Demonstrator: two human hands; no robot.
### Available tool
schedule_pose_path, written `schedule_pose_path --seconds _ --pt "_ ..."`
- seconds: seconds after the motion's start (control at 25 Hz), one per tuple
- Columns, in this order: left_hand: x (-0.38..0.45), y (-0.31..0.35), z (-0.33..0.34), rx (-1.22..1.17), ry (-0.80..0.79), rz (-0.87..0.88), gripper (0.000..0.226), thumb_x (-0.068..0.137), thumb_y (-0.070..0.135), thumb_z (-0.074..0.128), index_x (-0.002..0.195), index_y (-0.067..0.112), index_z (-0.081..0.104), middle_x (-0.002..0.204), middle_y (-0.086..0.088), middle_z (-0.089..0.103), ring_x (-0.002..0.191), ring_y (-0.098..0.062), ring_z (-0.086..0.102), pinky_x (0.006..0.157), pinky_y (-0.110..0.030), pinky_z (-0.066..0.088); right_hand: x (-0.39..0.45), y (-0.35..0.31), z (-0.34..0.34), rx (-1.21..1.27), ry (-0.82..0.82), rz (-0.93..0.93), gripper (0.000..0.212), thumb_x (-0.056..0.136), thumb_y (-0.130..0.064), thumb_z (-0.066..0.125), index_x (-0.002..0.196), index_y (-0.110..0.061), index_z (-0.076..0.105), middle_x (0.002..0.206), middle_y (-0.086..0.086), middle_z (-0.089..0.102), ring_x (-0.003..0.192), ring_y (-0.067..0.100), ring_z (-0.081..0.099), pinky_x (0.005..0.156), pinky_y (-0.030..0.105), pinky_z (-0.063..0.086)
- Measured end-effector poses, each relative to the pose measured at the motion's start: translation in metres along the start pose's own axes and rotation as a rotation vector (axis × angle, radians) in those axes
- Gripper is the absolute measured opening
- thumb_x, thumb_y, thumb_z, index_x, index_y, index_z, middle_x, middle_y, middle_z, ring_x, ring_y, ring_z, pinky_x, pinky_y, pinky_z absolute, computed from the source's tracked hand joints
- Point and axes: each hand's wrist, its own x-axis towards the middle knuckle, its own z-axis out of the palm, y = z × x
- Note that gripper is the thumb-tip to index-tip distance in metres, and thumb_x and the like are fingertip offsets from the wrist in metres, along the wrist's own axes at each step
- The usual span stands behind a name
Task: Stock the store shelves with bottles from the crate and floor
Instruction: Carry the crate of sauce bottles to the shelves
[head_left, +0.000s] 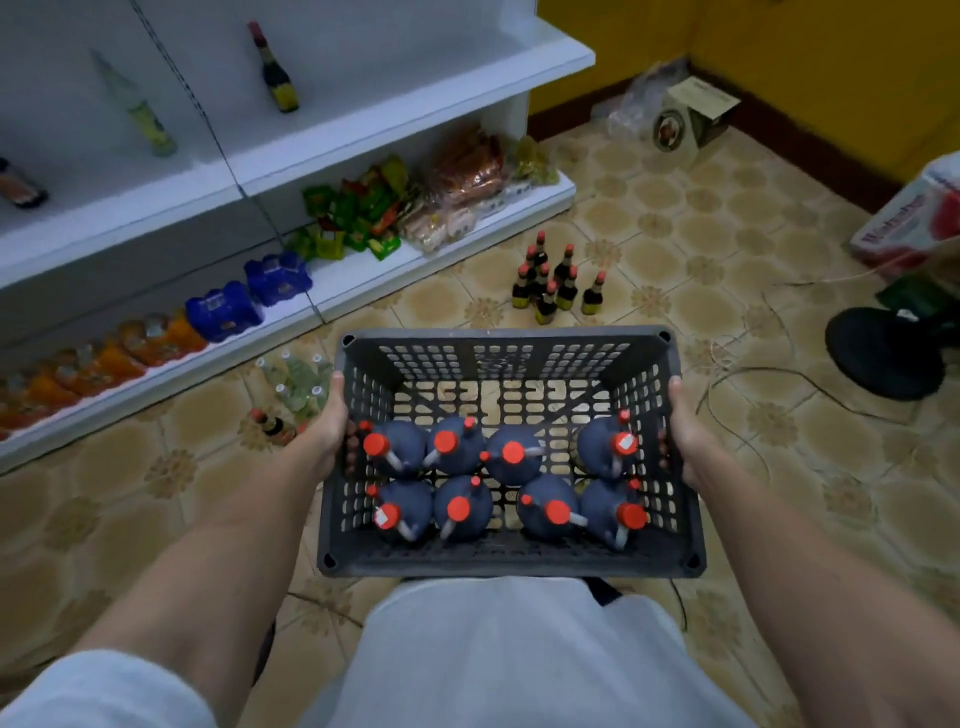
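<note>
Both hands, left hand (332, 426) and right hand (685, 431), have fingers gripping the sidewalls of the perforated crate (511, 343), likely heavy with eight red-capped jugs (506, 480) crowding six o'clock.

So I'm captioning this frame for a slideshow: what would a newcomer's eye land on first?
First, the dark crate held at the centre, left hand and right hand gripping its sides, eight red-capped jugs inside. Next, the cluster of small dark bottles standing on the tiled floor beyond it, beside the white shelves.

Patterned tan floor tiles (675, 218), yellow walls (831, 62), perhaps a fan base (883, 353).
</note>
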Motion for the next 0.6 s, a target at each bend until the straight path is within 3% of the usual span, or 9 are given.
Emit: schedule_pose_path --seconds 0.12,0.28,0.4,0.6 --pt "0.028 0.044 0.012 -0.054 0.021 -0.01 0.078 0.078 0.089 0.007 0.051 0.018 0.029 0.043 -0.002 0.029 0.041 -0.018 0.024 0.048 -0.027 0.02 0.045 -0.073 0.005 -0.046 -0.02 -0.028 0.125 0.033 -0.104 0.042 0.107 -0.006 0.066 0.103 0.015 0.068 0.089 0.035 0.066 0.084 0.045 0.054" --pt "0.067 0.091 0.011 -0.151 0.048 -0.011 0.077 0.078 0.089 0.007 0.053 0.019 0.031 0.048 -0.002 0.03 0.044 -0.018 0.025 0.05 -0.028 0.021 0.082 -0.173 0.039 -0.149 -0.097 -0.072 0.125 0.052 -0.101 0.035 0.131 -0.007 0.058 0.128 0.021 0.061 0.115 0.039 0.06 0.106 0.053 0.044" --pt "0.111 0.127 0.0 -0.207 0.079 -0.046 0.079 0.078 0.088 0.006 0.053 0.018 0.032 0.05 -0.003 0.03 0.044 -0.018 0.026 0.049 -0.027 0.023 0.102 -0.242 0.088 -0.207 -0.181 -0.13 0.104 0.077 -0.09 0.028 0.128 -0.006 0.061 0.126 0.023 0.063 0.115 0.038 0.06 0.107 0.053 0.043" --pt "0.203 0.199 -0.032 -0.228 0.11 -0.087 0.081 0.079 0.088 0.007 0.054 0.017 0.037 0.048 -0.002 0.032 0.045 -0.018 0.028 0.049 -0.027 0.024 0.162 -0.325 0.169 -0.202 -0.203 -0.067 0.102 0.08 -0.085 0.034 0.135 -0.002 0.054 0.134 0.028 0.056 0.122 0.042 0.056 0.107 0.055 0.042"
